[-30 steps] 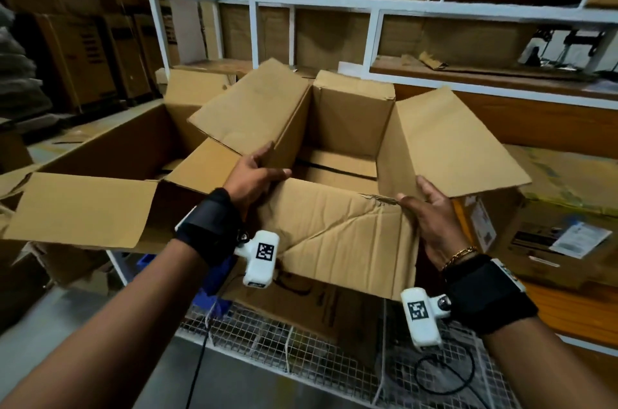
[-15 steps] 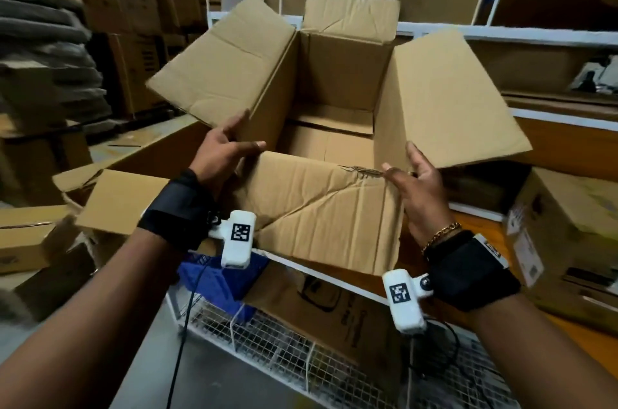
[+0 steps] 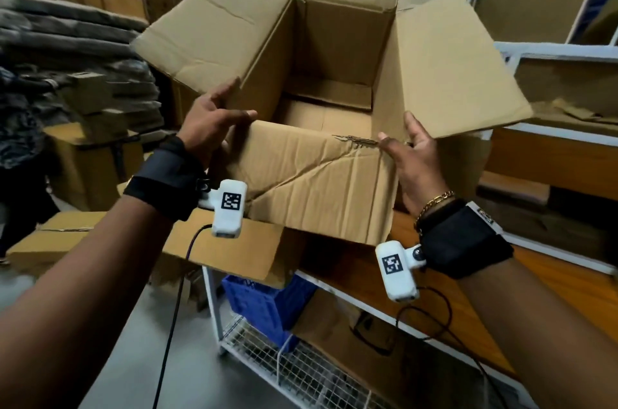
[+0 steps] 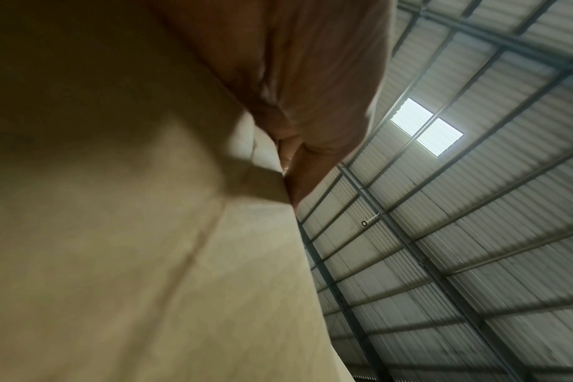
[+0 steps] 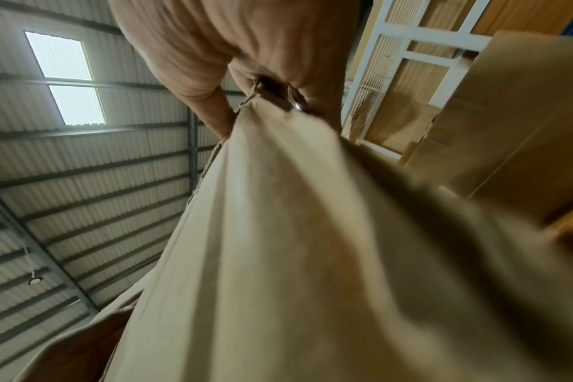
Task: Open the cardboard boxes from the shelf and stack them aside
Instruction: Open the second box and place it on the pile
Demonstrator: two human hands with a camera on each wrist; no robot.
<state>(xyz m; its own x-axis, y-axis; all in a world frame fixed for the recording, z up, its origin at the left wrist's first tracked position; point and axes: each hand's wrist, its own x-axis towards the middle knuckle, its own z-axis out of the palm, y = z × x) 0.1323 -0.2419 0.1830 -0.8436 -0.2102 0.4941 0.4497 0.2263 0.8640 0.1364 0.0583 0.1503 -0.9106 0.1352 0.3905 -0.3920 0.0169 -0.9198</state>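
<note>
An open, empty cardboard box (image 3: 321, 181) with all four flaps spread out hangs in the air in front of me, tilted toward me. Its creased near flap droops down, torn at the rim. My left hand (image 3: 214, 120) grips the near left corner, thumb across the rim. My right hand (image 3: 411, 157) grips the near right corner at the tear. The left wrist view shows the palm (image 4: 311, 77) pressed against cardboard (image 4: 115, 232). In the right wrist view the fingers (image 5: 246, 51) pinch the torn cardboard edge (image 5: 311, 258).
Below the held box lies another opened box (image 3: 227, 248) on the white wire shelf rack (image 3: 214, 301), with a blue crate (image 3: 267, 301) under it. Orange shelf boards (image 3: 568, 281) run to the right. Stacked cartons (image 3: 100, 157) and a person (image 3: 16, 127) are at the left.
Both hands have lifted the open box up off the shelf and carried it leftward. Their hold on the near corners is unchanged.
</note>
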